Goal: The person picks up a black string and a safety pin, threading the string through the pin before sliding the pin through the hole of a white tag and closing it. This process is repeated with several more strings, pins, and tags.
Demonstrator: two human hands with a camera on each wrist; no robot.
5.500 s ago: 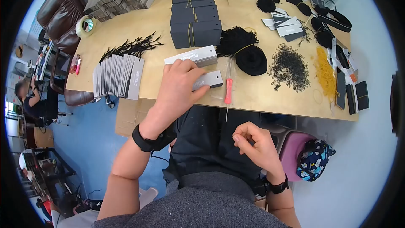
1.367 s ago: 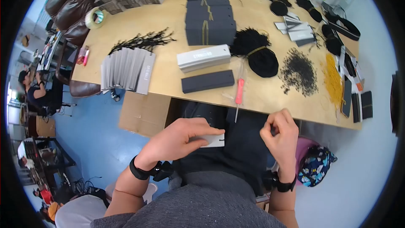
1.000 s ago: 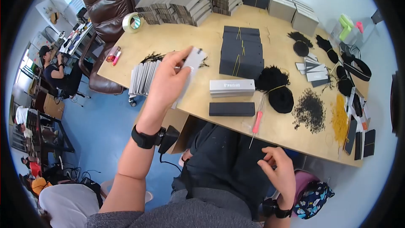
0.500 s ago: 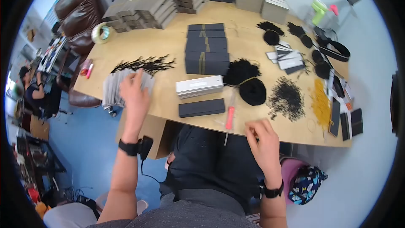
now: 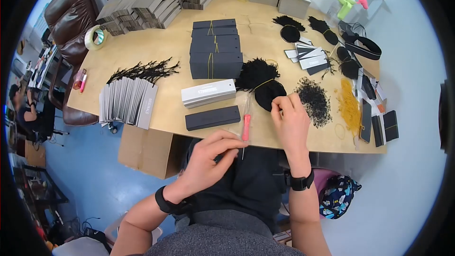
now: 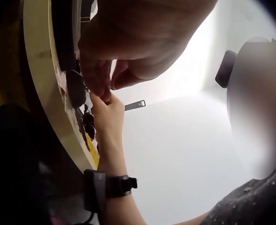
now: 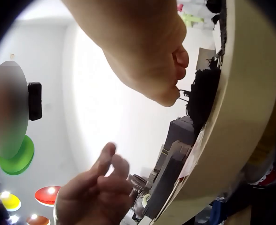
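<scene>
Left hand (image 5: 211,159) hangs just off the near edge of the table (image 5: 166,109), forefinger and thumb apart with nothing visible between them. To its right and a little farther, the right hand (image 5: 291,121) pinches a thin dark loop (image 7: 183,91) at its fingertips, seen in the right wrist view. No tag shows in either hand, so the present piece seems barely begun. A red-handled tool (image 5: 246,127) lies between the hands, its shaft jutting past the near edge. Left of it sits a dark block of tags (image 5: 213,117), and behind that a pale block of tags (image 5: 208,94); no cords show on either, so both look left to do. Farther left, a fanned row of tags (image 5: 128,100) has black cords (image 5: 144,71) spreading from its far side, probably the finished share. Just beyond the right hand, a cord bundle (image 5: 265,94) and a pile of small black loops (image 5: 315,103) leave plenty of supply. The banded dark stacks (image 5: 225,66), farther back, look unstarted.
</scene>
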